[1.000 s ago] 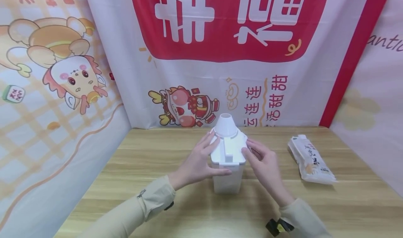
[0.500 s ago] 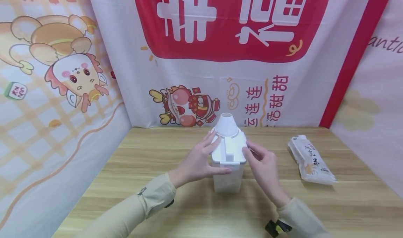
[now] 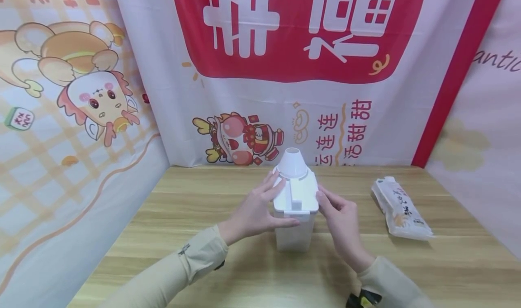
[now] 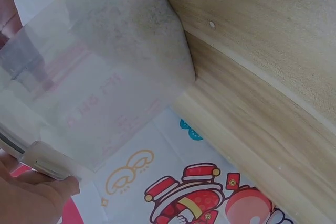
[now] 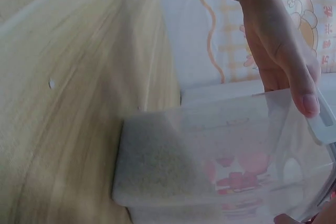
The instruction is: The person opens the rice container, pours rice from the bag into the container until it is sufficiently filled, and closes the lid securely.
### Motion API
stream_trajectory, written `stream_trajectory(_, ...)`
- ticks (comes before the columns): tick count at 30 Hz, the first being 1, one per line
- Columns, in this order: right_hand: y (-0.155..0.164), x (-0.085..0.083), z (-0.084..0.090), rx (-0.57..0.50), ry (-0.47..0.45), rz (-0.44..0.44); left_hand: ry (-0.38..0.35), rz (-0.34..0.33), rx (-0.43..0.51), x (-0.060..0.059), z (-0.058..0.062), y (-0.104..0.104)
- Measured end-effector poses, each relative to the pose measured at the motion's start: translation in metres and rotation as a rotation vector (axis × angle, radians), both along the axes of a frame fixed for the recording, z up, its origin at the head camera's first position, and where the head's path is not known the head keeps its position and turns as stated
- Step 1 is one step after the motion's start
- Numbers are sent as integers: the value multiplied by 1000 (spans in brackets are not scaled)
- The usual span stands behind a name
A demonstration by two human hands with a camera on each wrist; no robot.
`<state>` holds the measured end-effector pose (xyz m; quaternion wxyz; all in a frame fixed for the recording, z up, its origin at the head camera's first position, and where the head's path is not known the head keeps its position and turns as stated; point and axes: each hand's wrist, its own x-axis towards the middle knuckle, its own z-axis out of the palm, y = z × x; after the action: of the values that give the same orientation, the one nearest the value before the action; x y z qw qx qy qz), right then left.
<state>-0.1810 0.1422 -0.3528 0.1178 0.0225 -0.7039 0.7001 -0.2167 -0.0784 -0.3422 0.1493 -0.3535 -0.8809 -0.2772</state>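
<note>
A clear plastic container (image 3: pixel 294 236) with a white lid (image 3: pixel 296 196) and a white funnel-shaped cap (image 3: pixel 292 162) stands upright mid-table. Pale grain (image 5: pixel 157 166) fills its bottom. My left hand (image 3: pixel 253 212) holds its left side, fingers up along the lid and thumb (image 5: pixel 300 85) across the front rim. My right hand (image 3: pixel 341 216) grips the lid's right edge with curled fingers. In the left wrist view my left hand (image 4: pixel 32 199) rests under the lid rim, against the container wall (image 4: pixel 100 72).
A sealed bag of rice (image 3: pixel 400 212) lies on the wooden table (image 3: pixel 195 208) to the right of my hands. Printed banners (image 3: pixel 293 50) wall in the table at the back and on both sides.
My right hand has drawn in a little closer against the lid's right edge. The left hand and the container stay where they were.
</note>
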Motion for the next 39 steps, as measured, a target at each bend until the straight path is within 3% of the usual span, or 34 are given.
stream_trajectory(3,-2,1,1,-83,-20,24,1,6,3,0,0,0)
stream_trajectory(8,-4,3,4,-116,-76,24,6,10,3,1,-1,0)
stream_trajectory(18,-7,5,11,-45,-136,16,4,9,4,-1,-2,1)
stream_trajectory(26,-3,3,14,-2,-128,31,11,13,11,1,-1,1)
stream_trajectory(39,-4,0,16,-82,-185,21,34,17,2,0,-3,1)
